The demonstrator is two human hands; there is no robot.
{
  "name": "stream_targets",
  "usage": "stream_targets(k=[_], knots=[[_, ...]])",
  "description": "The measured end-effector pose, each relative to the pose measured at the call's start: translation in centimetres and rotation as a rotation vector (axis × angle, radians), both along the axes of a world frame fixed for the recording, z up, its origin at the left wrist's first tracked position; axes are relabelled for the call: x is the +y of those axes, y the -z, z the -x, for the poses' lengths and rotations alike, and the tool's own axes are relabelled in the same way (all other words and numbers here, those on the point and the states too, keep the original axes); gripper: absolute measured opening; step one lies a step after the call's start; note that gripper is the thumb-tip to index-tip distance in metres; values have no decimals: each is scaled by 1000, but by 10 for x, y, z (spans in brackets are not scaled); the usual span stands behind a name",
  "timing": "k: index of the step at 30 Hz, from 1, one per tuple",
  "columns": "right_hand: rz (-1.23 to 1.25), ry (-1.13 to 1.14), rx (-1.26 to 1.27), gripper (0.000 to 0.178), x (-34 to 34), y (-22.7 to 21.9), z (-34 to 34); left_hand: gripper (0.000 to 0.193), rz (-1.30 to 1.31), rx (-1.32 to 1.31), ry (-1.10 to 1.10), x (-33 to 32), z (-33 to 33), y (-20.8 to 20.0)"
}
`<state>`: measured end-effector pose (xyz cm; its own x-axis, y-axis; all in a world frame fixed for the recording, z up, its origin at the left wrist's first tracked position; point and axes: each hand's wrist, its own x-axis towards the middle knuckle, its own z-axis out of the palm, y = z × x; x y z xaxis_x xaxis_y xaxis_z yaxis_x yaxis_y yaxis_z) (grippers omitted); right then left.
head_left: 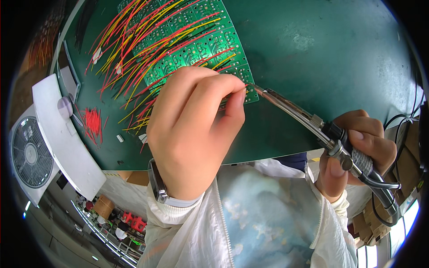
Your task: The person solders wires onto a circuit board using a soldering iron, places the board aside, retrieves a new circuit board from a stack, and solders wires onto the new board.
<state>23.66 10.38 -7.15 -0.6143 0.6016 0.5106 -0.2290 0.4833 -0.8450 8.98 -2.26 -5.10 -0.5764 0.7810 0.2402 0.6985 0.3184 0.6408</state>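
Note:
My left hand (192,120) is closed in a pinch over the near right corner of a green circuit board panel (242,73). A short bit of thin red wire (246,85) pokes out at its fingertips; the rest of it is hidden by the hand. My right hand (368,140) grips a soldering iron (297,115) with a metal feed tube and a grey textured handle. The iron's tip meets the board's corner right beside my left fingertips. Rows of red, yellow and black wires (134,53) stand from the board and fan leftward.
On the green work mat (304,58), a pile of short red wires (93,123) lies at the left, near a small white connector (119,138). A box fan (31,152) and a white panel (67,138) stand beyond the left edge. Black cables (402,118) hang at the right.

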Motion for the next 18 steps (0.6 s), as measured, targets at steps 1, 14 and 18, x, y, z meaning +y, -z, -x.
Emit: stream_targets(k=[1,14,18], knots=[[-15,6,10,38,0,1,0,16,1,0,-1,0,0,0],[-5,101,24,39,-2,5,-1,16,23,-4,-34,2,-2,0],[-10,91,-29,38,-5,1,0,16,17,-11,-43,0,-4,0]])
